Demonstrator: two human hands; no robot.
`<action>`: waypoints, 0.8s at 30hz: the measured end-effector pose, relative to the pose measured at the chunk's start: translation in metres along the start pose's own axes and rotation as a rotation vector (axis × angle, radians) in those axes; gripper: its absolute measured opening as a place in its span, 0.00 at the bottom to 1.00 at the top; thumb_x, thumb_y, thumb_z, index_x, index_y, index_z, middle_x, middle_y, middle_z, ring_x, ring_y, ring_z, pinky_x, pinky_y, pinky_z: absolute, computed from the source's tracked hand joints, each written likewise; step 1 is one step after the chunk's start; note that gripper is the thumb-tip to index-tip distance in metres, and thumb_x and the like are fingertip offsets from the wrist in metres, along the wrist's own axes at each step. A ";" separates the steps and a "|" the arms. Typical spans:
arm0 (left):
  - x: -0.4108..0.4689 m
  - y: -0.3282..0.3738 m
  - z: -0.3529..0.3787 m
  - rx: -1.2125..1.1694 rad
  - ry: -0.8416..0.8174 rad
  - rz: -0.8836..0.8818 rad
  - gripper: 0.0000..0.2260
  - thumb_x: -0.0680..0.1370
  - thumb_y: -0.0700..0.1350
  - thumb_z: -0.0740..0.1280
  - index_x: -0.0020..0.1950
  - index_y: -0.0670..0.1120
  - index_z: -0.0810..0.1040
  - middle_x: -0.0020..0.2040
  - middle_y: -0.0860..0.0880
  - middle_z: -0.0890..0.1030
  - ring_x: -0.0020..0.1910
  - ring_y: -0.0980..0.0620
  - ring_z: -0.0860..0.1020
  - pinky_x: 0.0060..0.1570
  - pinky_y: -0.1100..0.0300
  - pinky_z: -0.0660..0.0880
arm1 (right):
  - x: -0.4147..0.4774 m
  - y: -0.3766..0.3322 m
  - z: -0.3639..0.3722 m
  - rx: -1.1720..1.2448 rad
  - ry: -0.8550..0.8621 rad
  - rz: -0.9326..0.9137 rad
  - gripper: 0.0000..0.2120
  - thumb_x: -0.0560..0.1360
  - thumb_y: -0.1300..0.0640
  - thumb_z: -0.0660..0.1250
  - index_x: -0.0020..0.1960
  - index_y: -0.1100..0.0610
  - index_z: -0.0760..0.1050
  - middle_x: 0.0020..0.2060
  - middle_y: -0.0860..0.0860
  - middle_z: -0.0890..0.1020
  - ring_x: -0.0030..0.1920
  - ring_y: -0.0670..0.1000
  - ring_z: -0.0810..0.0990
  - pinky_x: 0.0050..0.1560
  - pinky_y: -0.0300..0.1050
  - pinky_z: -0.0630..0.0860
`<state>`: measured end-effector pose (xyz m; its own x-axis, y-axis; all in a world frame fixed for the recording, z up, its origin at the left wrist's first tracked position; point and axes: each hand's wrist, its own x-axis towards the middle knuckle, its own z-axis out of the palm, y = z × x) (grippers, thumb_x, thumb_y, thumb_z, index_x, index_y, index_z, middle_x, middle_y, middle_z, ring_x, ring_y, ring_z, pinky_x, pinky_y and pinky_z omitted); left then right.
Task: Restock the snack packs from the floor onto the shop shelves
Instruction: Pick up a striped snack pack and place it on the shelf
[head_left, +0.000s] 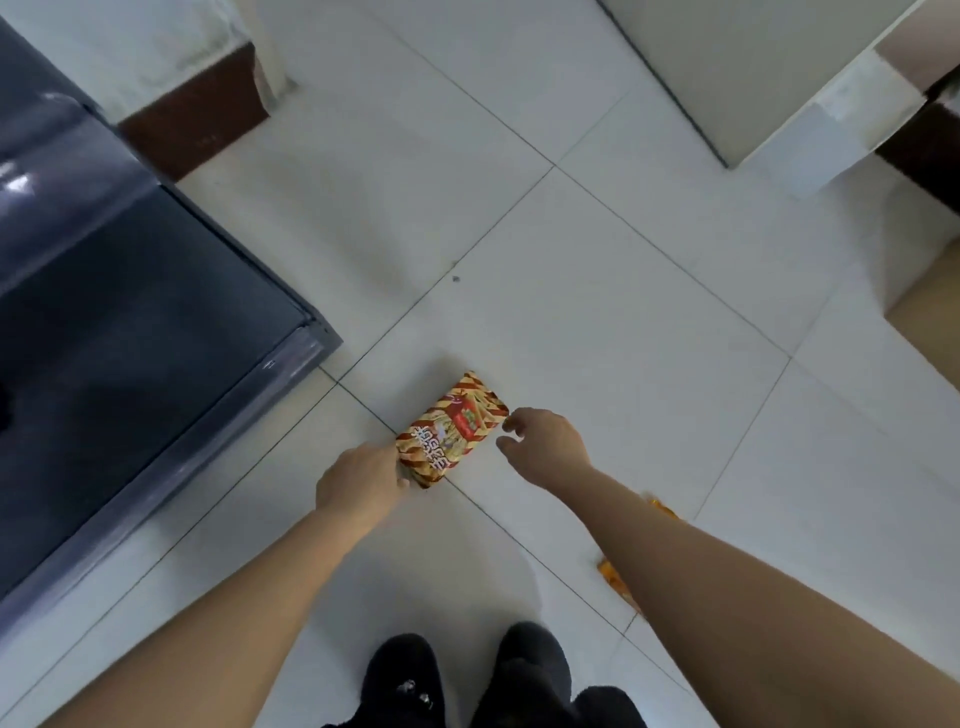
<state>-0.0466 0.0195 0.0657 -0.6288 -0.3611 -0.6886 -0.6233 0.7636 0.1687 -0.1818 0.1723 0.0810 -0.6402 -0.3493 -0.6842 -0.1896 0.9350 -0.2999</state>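
A red-and-gold striped snack pack lies flat on the white tiled floor at about 6 o'clock from the middle of the view, just ahead of the person's black shoes. The left hand grasps the pack's 7 o'clock end, while the right hand hovers at its 3 o'clock corner with fingers loosely curled and released, holding nothing. A second orange pack shows at 4 o'clock, mostly hidden behind the right forearm, and a dark glossy cabinet stands at 9 o'clock, its contents not visible.
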 end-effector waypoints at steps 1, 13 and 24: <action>0.017 -0.002 0.015 -0.031 -0.041 -0.036 0.18 0.79 0.49 0.62 0.68 0.45 0.70 0.63 0.44 0.76 0.60 0.44 0.76 0.53 0.53 0.75 | 0.020 0.002 0.013 -0.012 -0.012 -0.001 0.16 0.77 0.49 0.63 0.62 0.54 0.76 0.60 0.52 0.78 0.60 0.54 0.75 0.56 0.46 0.73; 0.099 0.001 0.093 -1.301 -0.232 -0.458 0.26 0.78 0.41 0.67 0.73 0.48 0.60 0.67 0.45 0.72 0.64 0.42 0.74 0.55 0.48 0.76 | 0.111 0.006 0.067 0.188 -0.087 0.100 0.23 0.78 0.52 0.61 0.72 0.54 0.64 0.61 0.55 0.77 0.58 0.56 0.77 0.56 0.51 0.77; -0.068 0.012 -0.020 -1.090 -0.001 -0.365 0.19 0.79 0.44 0.63 0.69 0.49 0.66 0.63 0.46 0.76 0.59 0.42 0.77 0.56 0.42 0.78 | -0.047 -0.039 -0.039 0.187 0.080 0.098 0.09 0.78 0.48 0.61 0.55 0.50 0.73 0.44 0.51 0.83 0.44 0.54 0.82 0.46 0.50 0.79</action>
<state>-0.0206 0.0428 0.1292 -0.3282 -0.4645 -0.8225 -0.8397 -0.2554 0.4792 -0.1733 0.1548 0.1503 -0.7073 -0.2444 -0.6633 0.0129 0.9337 -0.3578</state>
